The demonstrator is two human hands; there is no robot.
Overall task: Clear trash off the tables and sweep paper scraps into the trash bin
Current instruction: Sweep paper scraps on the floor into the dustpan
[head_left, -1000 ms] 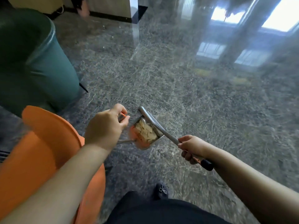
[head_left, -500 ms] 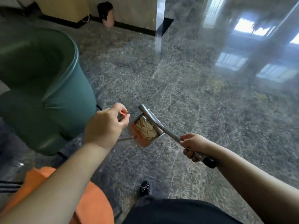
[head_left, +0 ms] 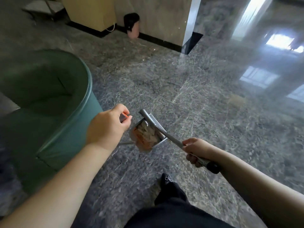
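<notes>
A metal dustpan [head_left: 155, 122] hangs above the floor, filled with pale paper scraps [head_left: 146, 132] and orange bits. My right hand [head_left: 196, 149] grips its long grey handle [head_left: 171, 139] near the black end cap. My left hand [head_left: 108, 127] grips the top of a broom handle with an orange tip [head_left: 125, 115]; its thin rod shows below my wrist. A large green trash bin [head_left: 88, 89] with a green liner stands to the left, its rim close beside my left hand.
Dark polished stone floor [head_left: 197, 99] spreads out to the right. A beige wall with black skirting [head_left: 158, 40] and a yellow cabinet [head_left: 92, 14] are at the back. A dark and pink object [head_left: 132, 27] leans at the wall. My black shoe [head_left: 167, 180] is below.
The view has shifted so the green bin sits closer to my hands and the orange chair has left the frame. Both hands keep their grips, the dustpan still level with its scraps.
</notes>
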